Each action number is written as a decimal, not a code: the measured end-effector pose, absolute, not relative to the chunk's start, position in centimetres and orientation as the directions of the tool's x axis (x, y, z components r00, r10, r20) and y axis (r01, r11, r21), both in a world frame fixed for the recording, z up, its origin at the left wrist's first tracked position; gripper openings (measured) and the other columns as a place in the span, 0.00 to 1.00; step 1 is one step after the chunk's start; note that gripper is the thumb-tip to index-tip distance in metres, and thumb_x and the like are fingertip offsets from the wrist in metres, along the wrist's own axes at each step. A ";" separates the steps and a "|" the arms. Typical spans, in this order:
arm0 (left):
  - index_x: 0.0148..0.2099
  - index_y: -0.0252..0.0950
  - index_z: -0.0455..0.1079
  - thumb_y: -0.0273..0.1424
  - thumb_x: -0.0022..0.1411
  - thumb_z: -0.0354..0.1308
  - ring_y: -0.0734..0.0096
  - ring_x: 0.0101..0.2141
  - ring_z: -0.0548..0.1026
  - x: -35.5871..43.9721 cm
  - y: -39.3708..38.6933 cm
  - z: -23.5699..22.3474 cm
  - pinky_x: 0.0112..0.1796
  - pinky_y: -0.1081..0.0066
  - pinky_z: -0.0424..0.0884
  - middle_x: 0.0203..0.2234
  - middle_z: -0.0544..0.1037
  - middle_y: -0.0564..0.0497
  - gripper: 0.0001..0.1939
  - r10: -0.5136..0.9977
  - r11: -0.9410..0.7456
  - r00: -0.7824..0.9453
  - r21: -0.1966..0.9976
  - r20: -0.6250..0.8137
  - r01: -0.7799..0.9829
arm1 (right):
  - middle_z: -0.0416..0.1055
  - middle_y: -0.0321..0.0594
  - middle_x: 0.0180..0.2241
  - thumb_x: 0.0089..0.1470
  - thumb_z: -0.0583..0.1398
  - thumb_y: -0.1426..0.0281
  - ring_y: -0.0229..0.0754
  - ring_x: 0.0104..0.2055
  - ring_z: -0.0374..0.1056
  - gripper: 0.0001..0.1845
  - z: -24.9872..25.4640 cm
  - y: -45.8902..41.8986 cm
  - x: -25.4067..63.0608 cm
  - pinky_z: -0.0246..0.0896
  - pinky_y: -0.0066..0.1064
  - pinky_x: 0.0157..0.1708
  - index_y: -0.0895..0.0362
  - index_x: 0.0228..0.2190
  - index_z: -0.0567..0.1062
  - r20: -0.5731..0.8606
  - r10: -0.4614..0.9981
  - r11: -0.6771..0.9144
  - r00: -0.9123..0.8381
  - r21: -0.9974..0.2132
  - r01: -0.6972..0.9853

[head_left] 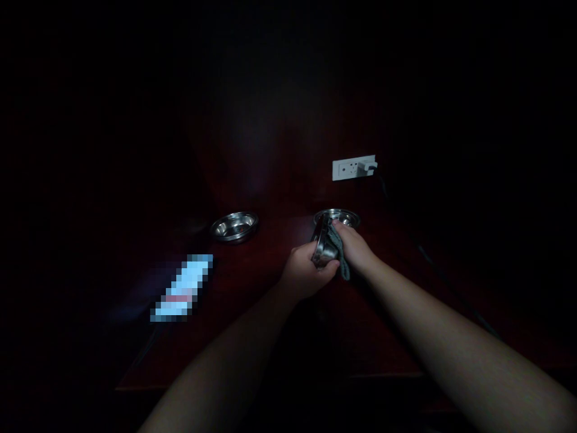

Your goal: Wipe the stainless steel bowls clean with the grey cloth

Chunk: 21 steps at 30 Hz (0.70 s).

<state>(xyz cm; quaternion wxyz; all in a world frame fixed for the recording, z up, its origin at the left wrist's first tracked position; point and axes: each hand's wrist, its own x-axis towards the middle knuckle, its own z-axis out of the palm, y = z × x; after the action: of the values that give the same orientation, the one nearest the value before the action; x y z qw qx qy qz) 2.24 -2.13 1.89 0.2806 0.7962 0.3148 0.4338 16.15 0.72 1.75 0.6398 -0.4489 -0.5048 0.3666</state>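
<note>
Tilted on its side above the table, a shiny metal bowl (325, 251) is gripped by my left hand (307, 269), the thumb along its underside. My right hand (354, 245) is closed on a grey-green cloth (336, 243) and presses it against the outside of the same bowl. Just behind my hands a second metal bowl (337, 213) rests on the table, partly hidden by them. Farther left stands another metal bowl (234, 227), upright, with small reddish specks or reflections inside.
The dark red table (252, 282) has its front edge near my forearms. A lit, blurred-out screen (184, 288) lies at the left. On the back wall is a white socket (354, 168) with a plug in it; a cord (433, 263) runs down the right side. Surroundings are very dark.
</note>
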 end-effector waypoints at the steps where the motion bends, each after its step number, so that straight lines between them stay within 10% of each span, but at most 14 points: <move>1: 0.29 0.33 0.65 0.33 0.51 0.57 0.76 0.24 0.69 2.2 -2.2 1.9 0.26 0.76 0.65 0.23 0.72 0.52 0.07 0.741 -0.649 0.426 0.716 0.519 0.256 | 0.74 0.39 0.34 0.46 0.56 0.50 0.46 0.41 0.68 0.23 1.7 0.8 16.2 0.58 0.41 0.49 0.55 0.31 0.75 0.277 0.933 0.295 0.231 -0.955 -0.045; 21: 0.31 0.33 0.67 0.32 0.50 0.58 0.73 0.26 0.71 2.6 -2.5 1.9 0.28 0.73 0.68 0.25 0.74 0.50 0.08 0.758 -0.622 0.379 0.763 0.531 0.176 | 0.76 0.42 0.32 0.48 0.54 0.50 0.48 0.39 0.71 0.22 1.8 0.6 15.5 0.65 0.42 0.45 0.56 0.29 0.74 -0.003 0.977 0.076 0.214 -0.929 -0.362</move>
<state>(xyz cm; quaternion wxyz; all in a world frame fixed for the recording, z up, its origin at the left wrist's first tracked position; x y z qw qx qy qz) 2.64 -2.49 1.91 0.3114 0.7699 0.3031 0.4674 15.47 0.64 1.77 0.6442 -0.4382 -0.3509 0.5195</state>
